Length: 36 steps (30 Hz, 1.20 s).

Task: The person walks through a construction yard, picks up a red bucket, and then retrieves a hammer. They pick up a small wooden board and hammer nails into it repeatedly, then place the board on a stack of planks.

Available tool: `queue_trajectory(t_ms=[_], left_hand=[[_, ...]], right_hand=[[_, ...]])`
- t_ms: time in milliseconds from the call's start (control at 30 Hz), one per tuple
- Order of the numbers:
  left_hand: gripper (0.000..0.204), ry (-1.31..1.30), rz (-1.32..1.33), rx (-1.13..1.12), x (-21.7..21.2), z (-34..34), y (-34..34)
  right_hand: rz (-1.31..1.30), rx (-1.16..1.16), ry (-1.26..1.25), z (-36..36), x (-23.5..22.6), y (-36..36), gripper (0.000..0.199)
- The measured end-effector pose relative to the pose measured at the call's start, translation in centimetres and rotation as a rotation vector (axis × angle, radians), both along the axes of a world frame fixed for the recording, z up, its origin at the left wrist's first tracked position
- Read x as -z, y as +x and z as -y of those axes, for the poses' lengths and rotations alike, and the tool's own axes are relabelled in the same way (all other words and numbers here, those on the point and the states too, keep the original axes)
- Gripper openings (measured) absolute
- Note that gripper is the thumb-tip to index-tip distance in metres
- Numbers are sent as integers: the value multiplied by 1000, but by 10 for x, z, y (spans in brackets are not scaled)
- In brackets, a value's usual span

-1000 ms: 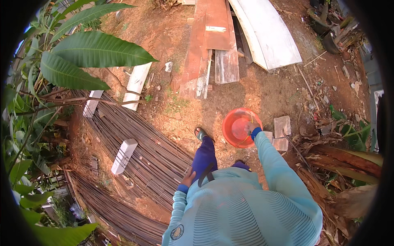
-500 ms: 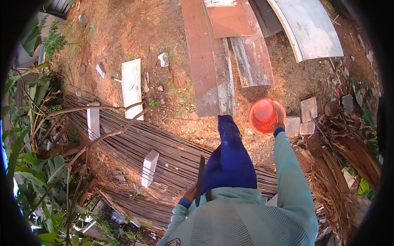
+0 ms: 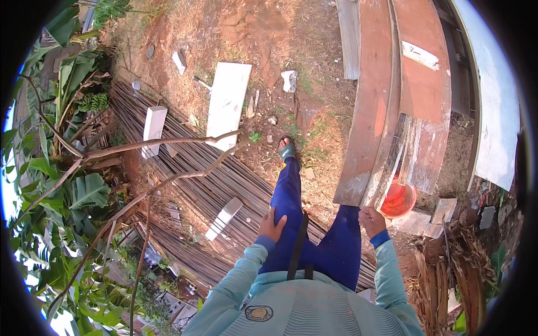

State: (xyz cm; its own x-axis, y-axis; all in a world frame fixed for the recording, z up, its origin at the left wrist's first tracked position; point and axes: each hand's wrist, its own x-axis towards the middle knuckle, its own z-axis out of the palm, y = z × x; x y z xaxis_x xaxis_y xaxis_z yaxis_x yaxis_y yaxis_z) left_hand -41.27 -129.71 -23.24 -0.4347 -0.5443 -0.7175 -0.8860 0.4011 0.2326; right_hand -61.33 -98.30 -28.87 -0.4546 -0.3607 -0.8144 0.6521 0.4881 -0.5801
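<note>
My left hand [image 3: 273, 225] lies on my left thigh, fingers apart, holding nothing. My right hand [image 3: 371, 220] is above my right knee, close to the near end of a long brown board [image 3: 358, 168]. Its fingers are curled in; whether anything is between them is hidden. Just beyond that hand, on the right, is a round orange-red bucket [image 3: 399, 201], partly covered from view by the boards. A narrow pale strip [image 3: 392, 178] runs between the board ends and the bucket; I cannot tell whether it is loose or a board edge.
Long thin rods [image 3: 190, 168] lie bundled across the ground at left, with white blocks [image 3: 224, 218] on them. A bare branch [image 3: 162, 144] reaches in above. A white panel [image 3: 230, 103] lies ahead. Grey slabs [image 3: 413, 222] and a dry trunk [image 3: 468, 280] are at right.
My right hand has come off the bucket's rim and drawn back toward my knee. My left hand has moved from beside my hip onto my thigh. The view has turned, and my left foot now shows.
</note>
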Motion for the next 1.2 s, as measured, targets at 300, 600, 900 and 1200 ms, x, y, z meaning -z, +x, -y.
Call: queue_trajectory(t_ms=[300, 600, 900, 1200], left_hand=[[35, -30, -18, -217, 249, 289, -44], [48, -334, -61, -259, 459, 582, -148], [57, -392, -94, 73, 566, 670, -151], [21, -375, -148, 174, 587, 678, -127]], right_hand=[[-1017, -99, 658, 218, 13, -139, 53], [-785, -131, 1073, 241, 139, -125, 64], [-714, -134, 1183, 221, 146, -135, 74], [-604, 29, 1213, 221, 154, -147, 74]])
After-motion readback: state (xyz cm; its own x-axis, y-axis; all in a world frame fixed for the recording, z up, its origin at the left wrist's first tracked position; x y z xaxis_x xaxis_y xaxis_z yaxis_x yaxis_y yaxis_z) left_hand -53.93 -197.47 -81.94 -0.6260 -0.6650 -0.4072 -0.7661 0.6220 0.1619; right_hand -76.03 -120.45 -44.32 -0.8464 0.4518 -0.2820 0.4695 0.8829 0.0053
